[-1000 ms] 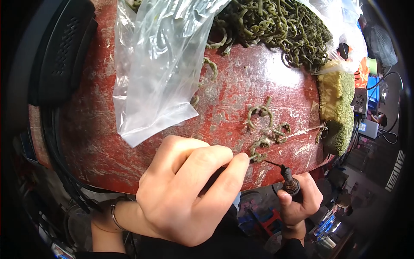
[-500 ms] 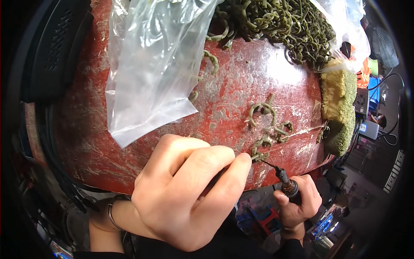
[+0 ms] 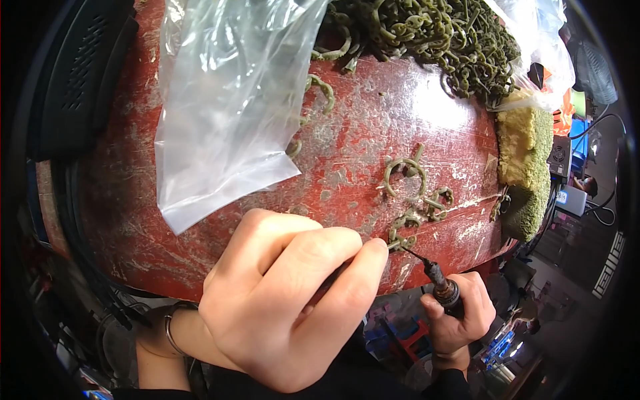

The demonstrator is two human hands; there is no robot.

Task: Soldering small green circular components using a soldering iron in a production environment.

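My right hand (image 3: 461, 313) grips a dark soldering iron (image 3: 440, 281) by its handle. The iron's thin tip points up and left, right at a small green curled piece (image 3: 402, 239) by the table's near edge. Held low in front of me, my left hand (image 3: 293, 293) is closed, knuckles up, with a fingertip against that piece; its thumb is hidden. Just beyond lie a green ring with a short stem (image 3: 405, 175) and a smaller green curl (image 3: 440, 200) on the worn red table (image 3: 353, 153).
A heap of green curled pieces (image 3: 433, 40) covers the far side. At left lies a clear plastic bag (image 3: 230, 113) beside a black vented case (image 3: 83, 73). A yellow-green sponge-like block (image 3: 525, 157) stands along the right edge, below a white plastic bag (image 3: 537, 40).
The clear bag has shifted slightly left in view. My left hand has moved a little left; the iron's tip stays at the small green piece.
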